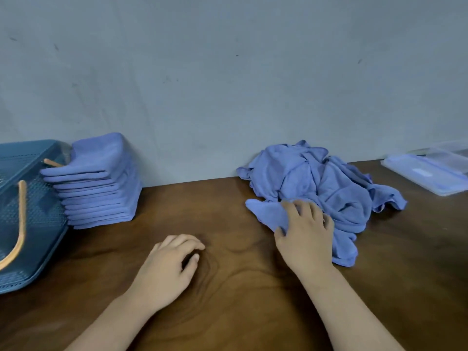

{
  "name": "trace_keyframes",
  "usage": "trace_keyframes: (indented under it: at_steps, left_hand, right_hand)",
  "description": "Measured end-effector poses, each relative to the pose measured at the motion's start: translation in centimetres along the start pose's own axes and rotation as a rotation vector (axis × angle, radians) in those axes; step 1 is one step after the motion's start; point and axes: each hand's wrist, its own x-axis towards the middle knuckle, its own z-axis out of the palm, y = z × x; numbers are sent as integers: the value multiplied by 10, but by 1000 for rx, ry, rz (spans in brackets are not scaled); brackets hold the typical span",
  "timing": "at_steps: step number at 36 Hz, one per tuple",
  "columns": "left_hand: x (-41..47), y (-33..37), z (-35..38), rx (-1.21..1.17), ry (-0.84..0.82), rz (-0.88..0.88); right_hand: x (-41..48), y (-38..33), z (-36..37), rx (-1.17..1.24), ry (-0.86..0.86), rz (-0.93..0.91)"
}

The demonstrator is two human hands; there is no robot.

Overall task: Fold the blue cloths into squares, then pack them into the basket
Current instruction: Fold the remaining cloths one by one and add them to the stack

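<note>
A brown worktop [228,312] carries a blue basket [33,214] at far left, a crumpled heap of blue cloths [329,183] at right, and a stack of folded cloths [101,188] just beside the basket. The right hand [306,236] grips the heap's near edge. The left hand [169,264], loosely curled, rests empty.

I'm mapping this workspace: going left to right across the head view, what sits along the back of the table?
basket → stack of folded cloths → pile of unfolded cloths → clear plastic box
</note>
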Motion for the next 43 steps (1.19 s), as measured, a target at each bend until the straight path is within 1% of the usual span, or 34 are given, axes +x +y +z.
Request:
trace_keyframes:
  at_steps: [3, 5, 7, 9, 11, 14, 17, 19, 20, 22, 24, 25, 27, 28, 29, 30, 32, 33, 36, 39, 41, 43]
  left_hand:
    - [26, 35, 13, -32, -30, 53]
    - [37, 51, 20, -69, -38, 92]
    - [40, 61, 25, -113, -38, 144]
    - [36, 64, 27, -131, -5, 206]
    - [31, 65, 23, -165, 50, 244]
    - [26, 64, 17, -226, 112, 276]
    - [26, 63, 17, -228, 42, 330]
    - [27, 61, 21, -202, -8, 290]
    - [28, 58, 23, -177, -14, 262]
    - [31, 52, 27, -144, -17, 228]
    - [33, 51, 27, -135, 9, 230]
    - [34, 52, 25, -142, 24, 219]
    - [35, 53, 22, -198, 44, 149]
    - [34, 52, 19, -222, 49, 106]
    - [34, 49, 17, -252, 49, 67]
    - [35, 44, 16, -303, 50, 28]
    - [37, 30, 12, -427, 70, -38]
    - [39, 22, 11, -427, 99, -55]
    - [45, -5, 8, -316, 200, -92]
    - [49, -30, 3, -308, 308, -187]
    - [50, -40, -3, -363, 355, -256]
    - [49, -44, -6, -441, 395, -368]
  right_hand:
    - [1, 8, 3, -75, -111, -12]
    - [4, 10, 5, -58, -84, -32]
    - [7, 10, 5, -11, -17, -52]
    - [8, 8, 6, 73, 50, -99]
    - [7, 0, 2, 205, 63, -173]
    - [-4, -14, -8, 447, -74, -260]
    - [-14, -23, -7, 658, -256, -330]
    - [-16, -24, -6, 720, -281, -331]
    - [-14, -23, -5, 740, -256, -303]
    - [-8, -18, -4, 730, -146, -225]
    - [-2, -9, -3, 596, -44, -183]
    - [0, -4, -2, 491, -61, -186]
    - [0, 3, 0, 318, -203, -217]
    - [-1, 4, -1, 287, -277, -222]
    - [-2, 4, -1, 289, -332, -217]
    - [-4, 4, 0, 299, -352, -214]
    - [-5, 3, 0, 333, -341, -199]
    - [-4, 4, -2, 380, -340, -175]
    - [1, 8, -6, 531, -359, -84]
    - [2, 4, -7, 609, -388, -27]
    - [0, 2, -9, 571, -397, -53]
    - [-2, -1, -13, 588, -432, -98]
